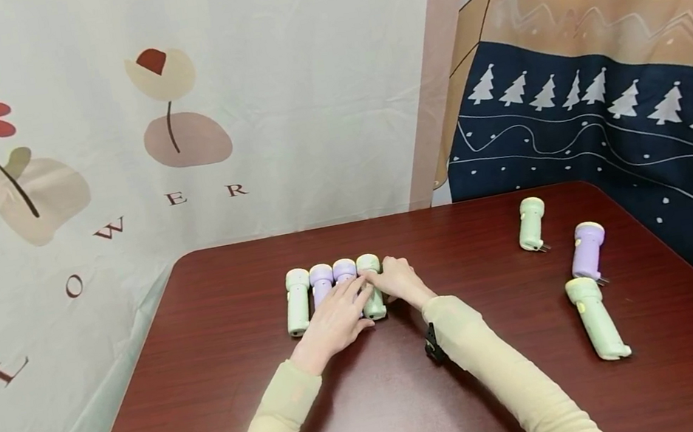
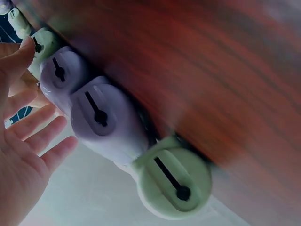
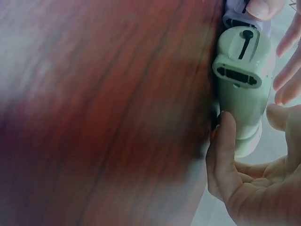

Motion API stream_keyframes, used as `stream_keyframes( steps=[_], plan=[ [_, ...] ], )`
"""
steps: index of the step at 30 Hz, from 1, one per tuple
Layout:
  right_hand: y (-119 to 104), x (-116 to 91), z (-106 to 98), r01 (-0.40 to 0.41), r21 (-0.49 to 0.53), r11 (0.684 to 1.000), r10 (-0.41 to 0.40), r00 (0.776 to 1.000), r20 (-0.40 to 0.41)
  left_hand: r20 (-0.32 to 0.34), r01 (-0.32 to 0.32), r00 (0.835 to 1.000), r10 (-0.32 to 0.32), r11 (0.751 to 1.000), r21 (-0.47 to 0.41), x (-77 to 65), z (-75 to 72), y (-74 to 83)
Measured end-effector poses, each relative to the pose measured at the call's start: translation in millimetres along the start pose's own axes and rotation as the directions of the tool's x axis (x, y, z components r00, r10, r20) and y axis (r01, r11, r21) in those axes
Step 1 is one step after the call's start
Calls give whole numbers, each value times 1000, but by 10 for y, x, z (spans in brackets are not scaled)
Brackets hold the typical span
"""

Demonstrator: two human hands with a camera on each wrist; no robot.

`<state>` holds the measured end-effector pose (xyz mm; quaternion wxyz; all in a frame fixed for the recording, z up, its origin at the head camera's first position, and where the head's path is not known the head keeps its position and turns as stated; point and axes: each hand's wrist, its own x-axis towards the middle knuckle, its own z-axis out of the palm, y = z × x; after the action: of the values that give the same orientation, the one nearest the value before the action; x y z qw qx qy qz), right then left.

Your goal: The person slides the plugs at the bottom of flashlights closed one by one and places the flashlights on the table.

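On the table lies a side-by-side row of flashlights: a green flashlight [image 1: 297, 302] at the left end, two purple flashlights [image 2: 107, 120] in the middle and another green flashlight [image 3: 244, 101] at the right end. My left hand [image 1: 337, 316] reaches over the purple ones with its fingers extended, partly hiding them. At the right end, my right hand [image 1: 402, 281] holds the green flashlight, thumb over its top and fingers against its outer side. The fingertips of both hands come close together above this flashlight.
Toward the table's right side lie a green flashlight [image 1: 531, 224] at the back, a purple flashlight [image 1: 587, 251] and another green flashlight [image 1: 597, 320] nearer the front; prongs stick out from their ends. Printed curtains [image 1: 300, 88] hang behind the dark red table [image 1: 224, 383].
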<state>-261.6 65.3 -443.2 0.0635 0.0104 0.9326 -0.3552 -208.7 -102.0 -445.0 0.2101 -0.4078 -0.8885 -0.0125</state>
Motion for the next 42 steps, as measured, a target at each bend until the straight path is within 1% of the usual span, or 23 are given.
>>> stream_keyframes(
  steps=[4, 6, 12, 17, 20, 25, 29, 32, 34, 37, 39, 42],
  plan=[
    [53, 7, -52, -3, 5, 1000, 3, 1000, 9, -2, -19, 1000, 19, 1000, 13, 40, 9, 31],
    [85, 12, -102, 1, 2, 1000, -1, 1000, -1, 7, -26, 1000, 26, 1000, 12, 54, 8, 46],
    [249, 56, -307, 2, -49, 999, -5, 998, -63, 102, -7, 995, 8, 1000, -12, 87, -11, 84],
    [444, 135, -528, 21, -145, 989, -40, 991, -129, 161, -4, 987, 2, 1000, 10, 97, -14, 96],
    [591, 189, -701, 25, -212, 977, -60, 985, -164, 168, -10, 986, 3, 999, 36, 102, -6, 101],
    [879, 264, -1031, -13, -321, 947, -62, 973, -221, 156, -32, 988, 22, 997, 66, 114, 6, 104],
    [1103, 293, -1286, -43, -397, 917, -85, 950, -300, 160, -36, 987, 24, 997, 75, 116, 8, 102],
    [1265, 305, -1450, -68, -428, 901, -97, 931, -352, 165, -32, 986, 21, 997, 67, 118, 5, 100],
    [1359, 302, -1545, -104, -429, 897, -74, 923, -379, 171, -33, 985, 22, 998, 61, 121, 5, 101],
    [1475, 287, -1666, -180, -397, 900, 9, 918, -397, 180, -38, 983, 25, 997, 64, 123, 13, 101],
    [1539, 274, -1733, -227, -373, 900, 65, 914, -400, 185, -39, 982, 25, 997, 70, 122, 10, 101],
    [1619, 268, -1811, -265, -348, 899, 123, 916, -381, 186, -38, 982, 22, 996, 81, 120, -1, 98]
  ],
)
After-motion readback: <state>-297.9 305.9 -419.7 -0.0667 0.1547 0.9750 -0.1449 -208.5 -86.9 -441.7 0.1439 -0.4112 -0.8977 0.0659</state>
